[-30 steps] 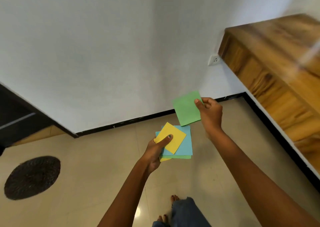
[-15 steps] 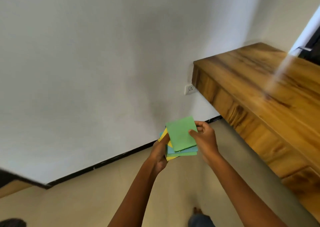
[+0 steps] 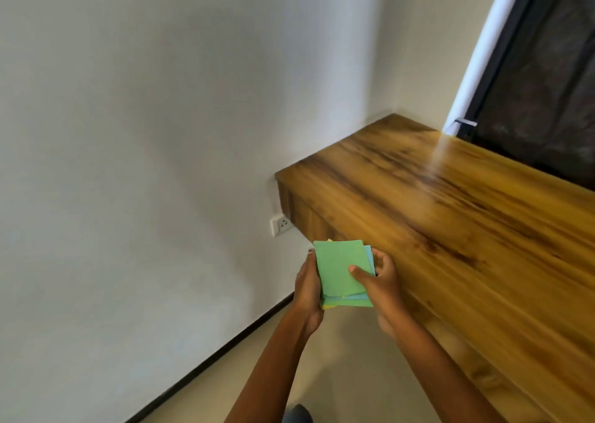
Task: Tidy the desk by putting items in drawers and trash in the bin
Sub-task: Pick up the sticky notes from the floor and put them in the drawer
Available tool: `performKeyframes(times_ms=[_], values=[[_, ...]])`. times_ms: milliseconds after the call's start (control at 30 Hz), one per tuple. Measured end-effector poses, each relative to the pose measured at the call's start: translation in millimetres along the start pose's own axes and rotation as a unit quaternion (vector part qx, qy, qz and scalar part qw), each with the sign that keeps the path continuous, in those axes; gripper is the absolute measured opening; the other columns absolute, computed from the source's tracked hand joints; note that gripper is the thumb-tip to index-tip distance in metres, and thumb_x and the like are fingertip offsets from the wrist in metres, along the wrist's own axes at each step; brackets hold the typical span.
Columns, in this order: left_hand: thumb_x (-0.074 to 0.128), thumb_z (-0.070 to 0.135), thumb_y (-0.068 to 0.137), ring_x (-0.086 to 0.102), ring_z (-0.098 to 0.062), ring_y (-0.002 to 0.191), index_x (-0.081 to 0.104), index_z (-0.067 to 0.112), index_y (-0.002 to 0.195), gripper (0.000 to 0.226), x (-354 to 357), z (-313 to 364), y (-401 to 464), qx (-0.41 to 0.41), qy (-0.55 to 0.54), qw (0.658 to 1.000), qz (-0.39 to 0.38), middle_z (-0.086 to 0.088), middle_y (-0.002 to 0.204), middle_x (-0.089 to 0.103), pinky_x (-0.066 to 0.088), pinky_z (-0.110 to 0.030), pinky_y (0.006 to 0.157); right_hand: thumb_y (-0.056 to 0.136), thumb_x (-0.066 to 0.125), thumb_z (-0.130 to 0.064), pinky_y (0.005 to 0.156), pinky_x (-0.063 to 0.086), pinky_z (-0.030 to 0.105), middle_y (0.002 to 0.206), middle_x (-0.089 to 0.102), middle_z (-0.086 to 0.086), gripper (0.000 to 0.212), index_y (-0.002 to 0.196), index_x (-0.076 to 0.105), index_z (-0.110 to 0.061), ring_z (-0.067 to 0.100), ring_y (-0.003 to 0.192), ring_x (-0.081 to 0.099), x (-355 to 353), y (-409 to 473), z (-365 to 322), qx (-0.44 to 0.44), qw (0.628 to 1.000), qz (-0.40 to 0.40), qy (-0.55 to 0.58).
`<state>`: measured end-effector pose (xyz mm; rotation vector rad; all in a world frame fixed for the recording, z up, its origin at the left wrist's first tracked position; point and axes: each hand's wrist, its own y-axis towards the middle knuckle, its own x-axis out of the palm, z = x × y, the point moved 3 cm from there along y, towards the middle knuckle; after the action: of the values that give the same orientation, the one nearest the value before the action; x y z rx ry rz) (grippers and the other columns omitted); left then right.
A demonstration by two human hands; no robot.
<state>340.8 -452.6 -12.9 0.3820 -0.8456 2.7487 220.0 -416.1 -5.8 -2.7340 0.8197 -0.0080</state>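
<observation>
Both hands, the left hand [image 3: 307, 285] and the right hand [image 3: 381, 282], hold the paper stack [image 3: 343, 274] in the air, just beside the tabletop's [image 3: 450, 203] front edge. Fingers curl round its sides, with the right thumb pressed on top. The gathering looks done, so next it likely needs a drawer, and none shows here.

My left hand [image 3: 307, 289] cradles the stack of green, blue and yellow square paper sheets [image 3: 343, 272] from its left edge; my right hand [image 3: 378, 282] pinches the right side, thumb on top.
</observation>
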Motion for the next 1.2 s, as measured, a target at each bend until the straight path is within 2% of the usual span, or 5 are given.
performKeyframes(times_ms=[400, 600, 867, 1000, 1200], values=[[0.043, 0.020, 0.099, 0.055, -0.011, 0.100, 0.039, 0.026, 0.141, 0.042, 71.8, 88.2, 191.7, 0.062, 0.228, 0.963, -0.129, 0.001, 0.131, 0.052, 0.048, -0.022, 0.070, 0.084, 0.060, -0.004, 0.087, 0.049, 0.038, 0.135, 0.047, 0.008, 0.064, 0.140, 0.031, -0.018, 0.024, 0.112, 0.052, 10.1, 157.2, -30.4, 0.043, 0.965, 0.257, 0.022], [0.050, 0.018, 0.096, 0.039, -0.016, 0.131, 0.034, 0.019, 0.145, 0.052, 79.0, 92.0, 251.1, 0.186, 0.388, 0.868, -0.247, -0.001, 0.150, 0.033, 0.041, -0.037, 0.106, 0.082, 0.060, -0.011, 0.105, 0.030, 0.038, 0.142, 0.040, 0.007, 0.068, 0.143, 0.031, -0.017, 0.025, 0.128, 0.033, 18.9, 181.1, -22.8, 0.047, 0.922, 0.353, -0.154], [0.036, 0.046, 0.093, 0.043, -0.006, 0.121, 0.043, 0.022, 0.136, 0.050, 58.2, 79.6, 238.7, 0.420, 0.400, 0.795, -0.175, 0.000, 0.142, 0.044, 0.044, -0.023, 0.095, 0.084, 0.054, -0.001, 0.088, 0.042, 0.026, 0.104, 0.059, 0.007, 0.022, 0.101, 0.064, -0.012, 0.023, 0.102, 0.052, 25.3, 136.1, -11.7, -0.099, 0.808, 0.564, -0.136], [0.042, 0.032, 0.095, 0.042, -0.015, 0.128, 0.044, 0.012, 0.135, 0.045, 48.3, 77.1, 223.5, 0.515, 0.425, 0.720, -0.190, -0.006, 0.142, 0.045, 0.038, -0.026, 0.102, 0.081, 0.039, -0.013, 0.068, 0.037, 0.003, 0.073, 0.058, 0.000, 0.025, 0.073, 0.063, -0.011, 0.004, 0.072, 0.051, 33.9, 100.3, -7.2, -0.206, 0.812, 0.520, -0.164], [0.040, 0.041, 0.094, 0.035, -0.017, 0.136, 0.042, 0.014, 0.138, 0.052, 0.0, 42.3, 207.0, 0.527, 0.525, 0.620, -0.248, -0.001, 0.145, 0.041, 0.028, -0.038, 0.110, 0.077, 0.049, -0.004, 0.058, 0.042, 0.018, 0.063, 0.059, -0.008, 0.023, 0.063, 0.058, -0.020, 0.006, 0.064, 0.053, 66.9, 68.7, 33.8, -0.131, 0.879, 0.413, -0.201]])
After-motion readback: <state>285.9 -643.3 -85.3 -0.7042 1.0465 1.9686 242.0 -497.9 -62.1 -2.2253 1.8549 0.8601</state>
